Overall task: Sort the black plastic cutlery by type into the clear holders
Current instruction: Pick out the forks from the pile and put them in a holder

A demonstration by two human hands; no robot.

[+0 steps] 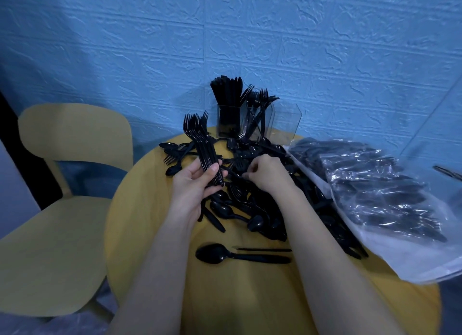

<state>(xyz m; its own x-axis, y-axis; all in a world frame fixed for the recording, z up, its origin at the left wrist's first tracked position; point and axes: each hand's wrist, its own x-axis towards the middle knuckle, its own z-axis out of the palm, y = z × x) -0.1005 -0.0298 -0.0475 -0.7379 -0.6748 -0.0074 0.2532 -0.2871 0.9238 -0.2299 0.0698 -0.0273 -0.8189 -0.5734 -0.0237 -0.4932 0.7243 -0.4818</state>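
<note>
A bundle of forks point(200, 144) is gripped in the left hand point(197, 184), tines up, above the round yellow table point(150, 234). The right hand point(265, 172) is curled into the loose cutlery pile point(250, 209) at the table's centre, pinching a piece. At the table's far edge, clear holders point(250, 122) are seen with knives and forks standing in them. A lone spoon point(225, 256) is lying at the near side of the pile. A plastic bag of cutlery point(375, 197) is lying at the table's right.
</note>
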